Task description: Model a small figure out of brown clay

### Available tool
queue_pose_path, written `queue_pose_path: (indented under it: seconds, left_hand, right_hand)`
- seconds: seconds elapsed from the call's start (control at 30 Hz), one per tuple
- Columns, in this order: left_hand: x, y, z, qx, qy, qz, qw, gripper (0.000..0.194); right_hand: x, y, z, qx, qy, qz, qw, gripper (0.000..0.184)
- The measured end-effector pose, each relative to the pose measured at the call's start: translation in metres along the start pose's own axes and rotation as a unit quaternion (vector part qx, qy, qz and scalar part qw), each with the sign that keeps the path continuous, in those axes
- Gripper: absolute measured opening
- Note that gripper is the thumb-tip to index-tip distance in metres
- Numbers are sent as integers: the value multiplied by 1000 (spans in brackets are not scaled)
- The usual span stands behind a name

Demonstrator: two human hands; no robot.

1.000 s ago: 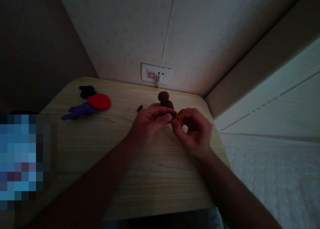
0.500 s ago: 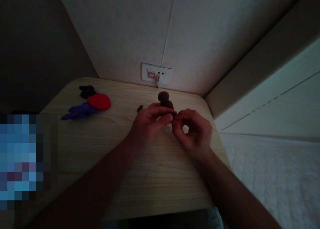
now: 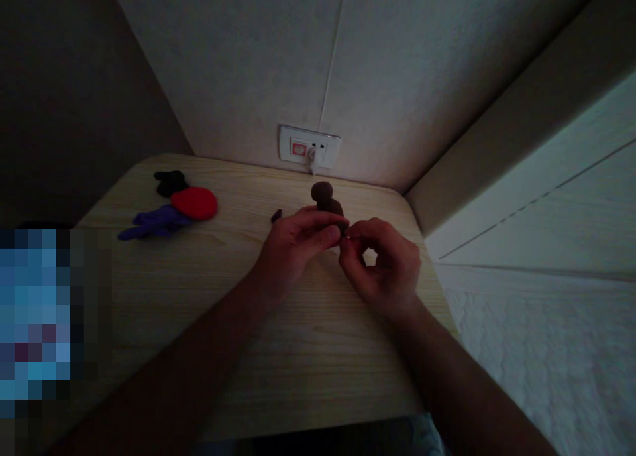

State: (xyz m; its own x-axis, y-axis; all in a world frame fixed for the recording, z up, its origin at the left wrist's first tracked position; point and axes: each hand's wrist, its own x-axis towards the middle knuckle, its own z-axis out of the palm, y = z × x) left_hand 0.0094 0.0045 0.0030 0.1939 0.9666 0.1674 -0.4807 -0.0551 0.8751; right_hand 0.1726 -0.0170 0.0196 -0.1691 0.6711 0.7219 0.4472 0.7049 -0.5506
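A small brown clay figure (image 3: 325, 199) with a round head stands near the back of the wooden table (image 3: 209, 297). My left hand (image 3: 293, 242) is closed around its lower part, thumb and fingers pressed on the clay. My right hand (image 3: 380, 264) sits just to the right, its thumb and forefinger pinched together at the figure's base; whether a bit of clay is between them is too dark to tell.
A red clay disc (image 3: 194, 203), a purple clay shape (image 3: 154, 222) and a black clay lump (image 3: 169, 181) lie at the table's back left. A tiny dark scrap (image 3: 275, 215) lies left of the figure. A wall socket (image 3: 309, 148) with a plug is behind. A bed lies to the right.
Both hands stay at the figure; the right hand's fingers have shifted slightly at its base. The view moved a little.
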Motion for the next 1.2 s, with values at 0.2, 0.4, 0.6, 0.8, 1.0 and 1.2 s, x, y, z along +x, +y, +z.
queue_pose_path:
  seconds: [0.2, 0.4, 0.6, 0.8, 1.0, 1.2]
  left_hand:
    - [0, 2, 1, -48, -8, -31, 998, 20]
    - [-1, 2, 2, -29, -2, -25, 999, 20]
    - [0, 0, 0, -12, -4, -2, 1000, 18]
    - [0, -2, 0, 18, 2, 14, 1000, 17]
    - [1, -3, -4, 69, 3, 40, 997, 16]
    - [1, -4, -4, 75, -2, 51, 996, 15]
  right_hand:
    - [-1, 3, 3, 42, 29, 52, 997, 16]
    - [-1, 3, 1, 46, 16, 50, 998, 15]
    - [-1, 1, 3, 95, 21, 99, 990, 19]
    - [4, -1, 4, 148, 27, 160, 976, 20]
    - [8, 1, 7, 300, 8, 248, 921, 29]
    - [10, 6, 6, 393, -24, 297, 870, 24]
